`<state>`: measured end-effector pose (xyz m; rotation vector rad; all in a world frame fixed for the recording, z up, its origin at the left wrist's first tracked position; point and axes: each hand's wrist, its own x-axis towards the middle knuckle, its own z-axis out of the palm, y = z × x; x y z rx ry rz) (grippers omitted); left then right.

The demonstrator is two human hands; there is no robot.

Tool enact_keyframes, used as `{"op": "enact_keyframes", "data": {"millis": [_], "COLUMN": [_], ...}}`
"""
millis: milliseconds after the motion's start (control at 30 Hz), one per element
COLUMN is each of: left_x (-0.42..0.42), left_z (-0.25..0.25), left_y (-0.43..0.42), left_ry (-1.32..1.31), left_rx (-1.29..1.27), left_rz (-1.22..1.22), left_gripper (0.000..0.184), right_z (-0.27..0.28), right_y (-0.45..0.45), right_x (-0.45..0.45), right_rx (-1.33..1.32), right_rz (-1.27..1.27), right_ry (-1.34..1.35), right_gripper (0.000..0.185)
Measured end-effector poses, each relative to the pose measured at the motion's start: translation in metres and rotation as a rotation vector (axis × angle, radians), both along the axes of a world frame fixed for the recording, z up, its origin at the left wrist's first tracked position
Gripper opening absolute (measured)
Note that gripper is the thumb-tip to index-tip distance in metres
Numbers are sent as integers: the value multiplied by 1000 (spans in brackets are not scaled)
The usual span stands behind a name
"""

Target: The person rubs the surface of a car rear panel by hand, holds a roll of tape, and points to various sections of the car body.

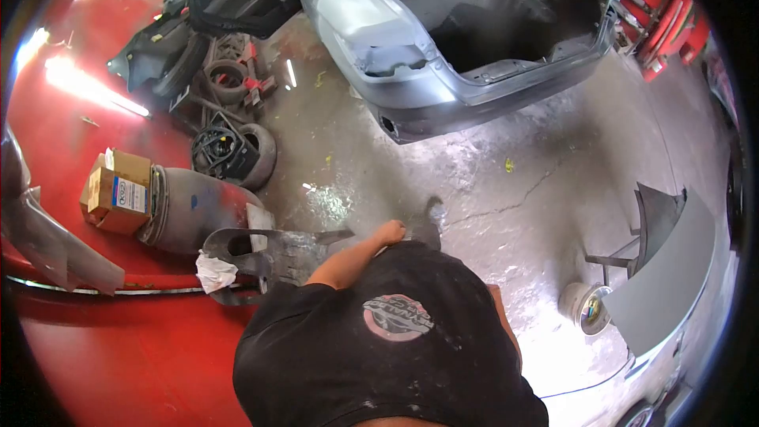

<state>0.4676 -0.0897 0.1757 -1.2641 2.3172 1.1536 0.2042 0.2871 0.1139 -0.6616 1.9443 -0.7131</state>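
My left hand [391, 232] is just beyond the front edge of my black shirt [332, 348]. Its fingers look curled together, and what they hold, if anything, is hidden. Close by, a dusty dark grey panel [296, 257] with openings in it lies to the left, partly behind my forearm. A crumpled white cloth or paper [216, 271] rests at the panel's left end. Only a strip of my right arm shows along the shirt's right side; my right hand cannot be seen.
A grey car body [411, 103] with an open trunk stands ahead. On the left are a barrel [194, 209], a cardboard box [118, 192] and tires [259, 156]. A grey curved panel [672, 277] and a round metal can [583, 308] are on the right.
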Motion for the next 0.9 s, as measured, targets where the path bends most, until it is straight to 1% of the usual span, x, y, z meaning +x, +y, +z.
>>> {"op": "enact_keyframes", "data": {"millis": [67, 100, 200, 267, 367, 467, 500, 567, 600, 633, 667, 700, 767, 800, 867, 900], "left_x": [-10, -15, -34, -52, -93, -145, -164, -208, -234, -260, -284, -305, -350, -365, -400, -411], "left_z": [3, 2, -14, -33, -53, -83, -85, -88, -82, -77, -81, -85, -75, -61, -36, -38], "left_y": [1, 1, -1, -5, -26, -47, -55, -74, -82, -88, -93, -97, -114, -115, -115, -114], "left_ry": [-47, -51, -82, -126, -137, -161, -105, 12, 46, 75, 147, 213, 32, 66, 140, 124], "left_rx": [20, 37, 74, 82, 159, 89, 57, -17, 15, 50, -7, -57, -58, -75, -114, -100], "left_rz": [-56, -57, -51, -32, -133, -196, -250, -364, -340, -317, -312, -307, -476, -446, -391, -392], "left_gripper": [39, 40, 41, 42, 42, 41, 39, 37, 35, 34, 32, 31, 31, 30, 29, 28], "right_z": [23, 36, 38, 27, 7, -25, -36, -37, -32, 11, 56, 113, 107, 102, 93, 87], "right_y": [-11, -17, -28, -33, -32, -15, -6, 0, -1, -22, -43, -71, -75, -78, -83, -82], "right_x": [-4, -7, -28, -49, -91, -144, -163, -199, -217, -227, -237, -244, -262, -272, -282, -287], "right_rx": [74, 60, 28, 21, 17, -33, -67, -98, -117, -51, 9, 63, 30, 9, -15, -25], "right_rz": [-71, -81, -109, -106, -67, 24, 54, 26, 18, -100, -228, -361, -469, -526, -452, -422], "right_ry": [-77, -85, -104, -94, -33, 115, 175, 238, 274, 203, 134, 71, 35, 25, 132, 188], "right_gripper": [32, 31, 31, 31, 32, 32, 32, 33, 33, 34, 35, 36, 38, 38, 38, 37]}}
